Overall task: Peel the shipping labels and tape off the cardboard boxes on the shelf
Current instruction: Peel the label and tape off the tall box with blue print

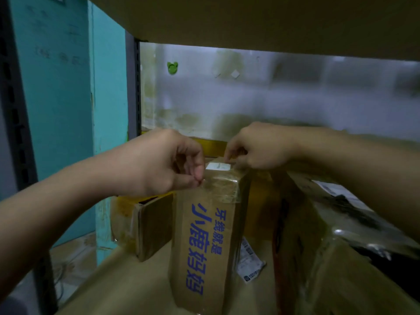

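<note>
Cardboard box (204,235): left hand (159,164) pinches clear tape (219,185); right hand (256,148) pinches the white label (217,166), its fingertips partly hidden.

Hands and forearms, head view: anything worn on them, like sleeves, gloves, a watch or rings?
Nothing worn shows. The left hand and right hand have no gloves, rings or watch, and no sleeve shows up to the frame edges.

we count 3 cardboard boxes: centre box (204,235), left box (154,226), right box (329,258) | 2 hands: left hand (163,162), right hand (261,146) | 3 labels: top label (217,165), loose label (250,262), right label (341,194) | 1 green hook (172,68), upper left of frame
</note>
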The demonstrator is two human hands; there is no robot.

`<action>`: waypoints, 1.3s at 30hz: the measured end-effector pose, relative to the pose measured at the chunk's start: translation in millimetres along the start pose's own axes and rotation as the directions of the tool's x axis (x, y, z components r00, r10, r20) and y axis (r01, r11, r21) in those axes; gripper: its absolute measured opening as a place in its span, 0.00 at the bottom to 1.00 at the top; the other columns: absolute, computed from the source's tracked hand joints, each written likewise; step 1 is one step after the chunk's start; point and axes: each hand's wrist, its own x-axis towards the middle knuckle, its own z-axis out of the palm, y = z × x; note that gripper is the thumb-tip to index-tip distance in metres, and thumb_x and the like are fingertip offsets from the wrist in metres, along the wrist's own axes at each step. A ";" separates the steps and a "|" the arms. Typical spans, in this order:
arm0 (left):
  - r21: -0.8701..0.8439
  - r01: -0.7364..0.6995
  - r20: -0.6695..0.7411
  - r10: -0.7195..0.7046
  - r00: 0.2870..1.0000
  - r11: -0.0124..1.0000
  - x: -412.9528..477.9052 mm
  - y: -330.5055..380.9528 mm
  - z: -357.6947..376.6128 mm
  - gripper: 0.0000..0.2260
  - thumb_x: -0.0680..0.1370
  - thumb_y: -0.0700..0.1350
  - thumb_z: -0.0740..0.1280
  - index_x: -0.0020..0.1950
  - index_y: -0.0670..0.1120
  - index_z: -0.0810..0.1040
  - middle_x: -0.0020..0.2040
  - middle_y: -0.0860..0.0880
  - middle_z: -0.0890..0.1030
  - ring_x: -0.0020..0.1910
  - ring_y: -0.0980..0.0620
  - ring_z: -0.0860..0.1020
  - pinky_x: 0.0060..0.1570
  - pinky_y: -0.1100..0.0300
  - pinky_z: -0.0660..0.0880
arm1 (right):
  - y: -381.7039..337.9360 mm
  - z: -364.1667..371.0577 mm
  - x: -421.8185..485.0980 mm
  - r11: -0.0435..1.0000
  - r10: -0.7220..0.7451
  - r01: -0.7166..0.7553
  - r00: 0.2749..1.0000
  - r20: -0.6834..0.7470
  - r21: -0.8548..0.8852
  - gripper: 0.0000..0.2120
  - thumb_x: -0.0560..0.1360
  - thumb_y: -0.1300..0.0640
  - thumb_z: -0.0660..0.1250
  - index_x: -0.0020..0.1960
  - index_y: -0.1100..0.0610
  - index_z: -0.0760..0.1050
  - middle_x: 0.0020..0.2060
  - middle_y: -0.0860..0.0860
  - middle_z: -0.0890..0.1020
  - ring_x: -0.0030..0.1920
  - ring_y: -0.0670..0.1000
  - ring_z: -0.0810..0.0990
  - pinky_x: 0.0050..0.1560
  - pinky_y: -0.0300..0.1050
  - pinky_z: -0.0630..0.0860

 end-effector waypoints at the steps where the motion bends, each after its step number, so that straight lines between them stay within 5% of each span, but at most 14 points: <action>1: 0.007 0.002 -0.011 -0.002 1.000 1.000 0.0 -1.1 0.2 0.12 0.71 0.38 0.76 0.37 0.55 0.80 0.37 0.60 0.83 0.36 0.61 0.81 0.42 0.59 0.79 | -0.2 -1.5 -2.1 0.999 -0.004 0.006 0.999 -0.050 0.032 0.15 0.76 0.58 0.63 0.60 0.47 0.79 0.50 0.47 0.83 0.45 0.44 0.76 0.40 0.32 0.64; 5: 0.013 0.028 0.020 -0.029 0.999 1.000 -6.1 -7.5 -2.2 0.15 0.72 0.36 0.71 0.38 0.58 0.80 0.39 0.60 0.83 0.39 0.60 0.80 0.44 0.56 0.79 | 1.0 -4.4 -14.9 0.970 -0.040 0.070 0.991 -0.130 0.235 0.10 0.76 0.55 0.66 0.54 0.45 0.82 0.38 0.38 0.81 0.37 0.33 0.77 0.37 0.25 0.67; 9: -0.014 0.049 0.118 -0.047 0.992 0.999 -13.8 -8.7 -6.4 0.08 0.73 0.42 0.71 0.40 0.56 0.82 0.38 0.57 0.84 0.39 0.57 0.82 0.43 0.54 0.79 | 0.4 -14.2 -30.4 0.964 -0.130 0.118 0.991 0.037 0.237 0.14 0.73 0.39 0.67 0.56 0.40 0.81 0.47 0.36 0.83 0.48 0.36 0.79 0.48 0.32 0.74; 15: -0.026 0.046 0.187 -0.040 0.982 0.999 -13.8 -6.2 -8.4 0.05 0.73 0.45 0.76 0.42 0.56 0.84 0.37 0.59 0.84 0.38 0.62 0.82 0.45 0.61 0.78 | 7.0 -34.0 -50.0 0.939 -0.155 0.062 0.954 0.256 0.339 0.27 0.65 0.34 0.66 0.64 0.36 0.74 0.60 0.37 0.78 0.58 0.36 0.78 0.63 0.42 0.75; 18: -0.073 0.061 0.155 -0.049 0.987 0.995 -14.7 -5.8 -3.5 0.08 0.65 0.57 0.76 0.37 0.53 0.85 0.35 0.56 0.84 0.35 0.59 0.81 0.38 0.63 0.76 | 3.7 -28.3 -51.1 0.933 -0.144 0.071 0.972 0.186 0.352 0.23 0.67 0.36 0.67 0.62 0.36 0.75 0.55 0.36 0.80 0.54 0.33 0.78 0.58 0.35 0.75; 22: -0.099 0.005 0.185 0.014 0.983 0.995 -15.2 -4.2 3.1 0.20 0.68 0.69 0.69 0.36 0.52 0.85 0.31 0.48 0.82 0.32 0.48 0.78 0.33 0.52 0.73 | -1.0 -6.4 -36.4 0.960 -0.091 0.107 0.993 -0.071 0.257 0.17 0.73 0.37 0.65 0.58 0.42 0.80 0.48 0.38 0.82 0.48 0.33 0.78 0.46 0.28 0.72; 26: -0.147 0.029 0.120 -0.011 0.993 0.989 -4.6 -1.0 -1.1 0.06 0.69 0.55 0.74 0.43 0.55 0.85 0.37 0.56 0.85 0.36 0.60 0.81 0.40 0.61 0.77 | -5.5 8.8 -19.9 0.981 -0.048 0.085 0.976 -0.211 0.172 0.16 0.75 0.39 0.63 0.54 0.46 0.82 0.46 0.45 0.81 0.48 0.43 0.78 0.47 0.39 0.72; 32: 0.010 0.040 -0.152 -0.038 0.988 0.999 14.3 -10.7 10.3 0.04 0.75 0.50 0.73 0.49 0.54 0.83 0.42 0.58 0.83 0.42 0.63 0.79 0.45 0.58 0.78 | -3.6 23.2 -15.1 0.971 -0.026 0.082 0.970 -0.240 0.225 0.12 0.77 0.46 0.64 0.58 0.45 0.80 0.51 0.45 0.82 0.52 0.45 0.78 0.50 0.39 0.71; 35: 0.048 0.058 -0.126 -0.052 0.991 0.997 21.8 -18.6 21.0 0.06 0.78 0.49 0.70 0.53 0.54 0.83 0.48 0.57 0.83 0.47 0.62 0.79 0.50 0.57 0.78 | -2.1 28.9 -12.3 0.953 -0.003 0.075 0.971 -0.239 0.294 0.11 0.78 0.50 0.65 0.58 0.44 0.80 0.52 0.43 0.83 0.52 0.42 0.78 0.47 0.32 0.70; 39: 0.059 0.099 -0.014 -0.098 0.995 0.993 33.7 -21.8 16.9 0.06 0.78 0.50 0.69 0.53 0.57 0.84 0.46 0.58 0.84 0.45 0.62 0.80 0.47 0.62 0.77 | 4.8 30.4 -11.0 0.951 0.092 -0.041 0.984 -0.153 0.305 0.20 0.76 0.41 0.63 0.66 0.43 0.74 0.63 0.45 0.78 0.63 0.47 0.75 0.61 0.41 0.71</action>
